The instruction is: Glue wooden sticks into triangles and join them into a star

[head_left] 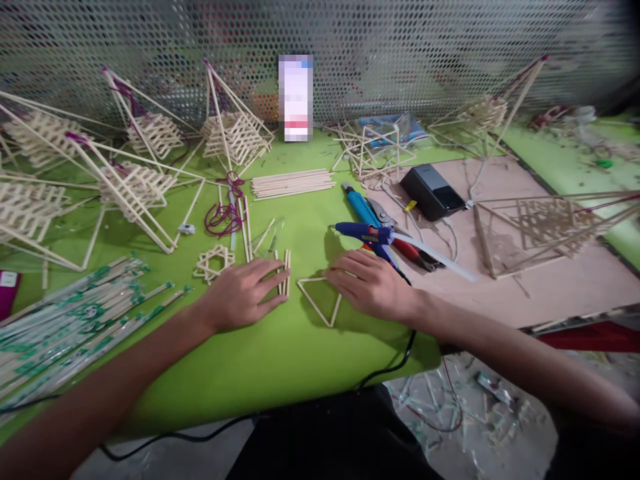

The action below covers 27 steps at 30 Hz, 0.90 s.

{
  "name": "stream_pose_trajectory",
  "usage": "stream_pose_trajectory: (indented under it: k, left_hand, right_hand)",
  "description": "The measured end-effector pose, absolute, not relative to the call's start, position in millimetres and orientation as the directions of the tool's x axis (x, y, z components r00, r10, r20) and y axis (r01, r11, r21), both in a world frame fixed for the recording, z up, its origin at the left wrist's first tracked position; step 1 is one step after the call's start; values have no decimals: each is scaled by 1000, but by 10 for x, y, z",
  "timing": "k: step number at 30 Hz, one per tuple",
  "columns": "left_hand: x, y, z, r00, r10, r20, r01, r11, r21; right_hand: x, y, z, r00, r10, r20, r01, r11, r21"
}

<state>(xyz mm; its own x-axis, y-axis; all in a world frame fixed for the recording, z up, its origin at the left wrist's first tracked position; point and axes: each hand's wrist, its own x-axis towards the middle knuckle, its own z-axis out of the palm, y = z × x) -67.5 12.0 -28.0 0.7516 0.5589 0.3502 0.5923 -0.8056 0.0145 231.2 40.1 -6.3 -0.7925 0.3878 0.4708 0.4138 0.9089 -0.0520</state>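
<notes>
My left hand (245, 293) lies palm down on the green table, fingers apart. Its fingertips touch a few short wooden sticks (287, 277) standing side by side. Just behind its wrist is a small star-shaped ring of sticks (214, 262). My right hand (367, 283) is closed at the upper right corner of a wooden stick triangle (314, 303) lying flat; the fingers hide that corner. Beyond this hand rests a blue hot glue gun (364, 233), a long clear glue stick (440, 259) jutting from its rear.
Stick pyramids with purple cord (227, 137) stand along the back and left. A bundle of long sticks (293, 183), pliers (415, 253), a black power bank (433, 193) and a blurred phone (295, 100) lie beyond the hands. Wrapped chopsticks (85, 320) cover the left; a black cable (407, 353) hangs over the front edge.
</notes>
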Motion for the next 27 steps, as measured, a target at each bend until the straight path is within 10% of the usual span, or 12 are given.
stream_pose_trajectory:
  k: [27]
  left_hand:
    - [-657,134,-297,736,574,359,594,-802,64]
  right_hand:
    - [2149,390,-116,-788,402,466,336,916,-221]
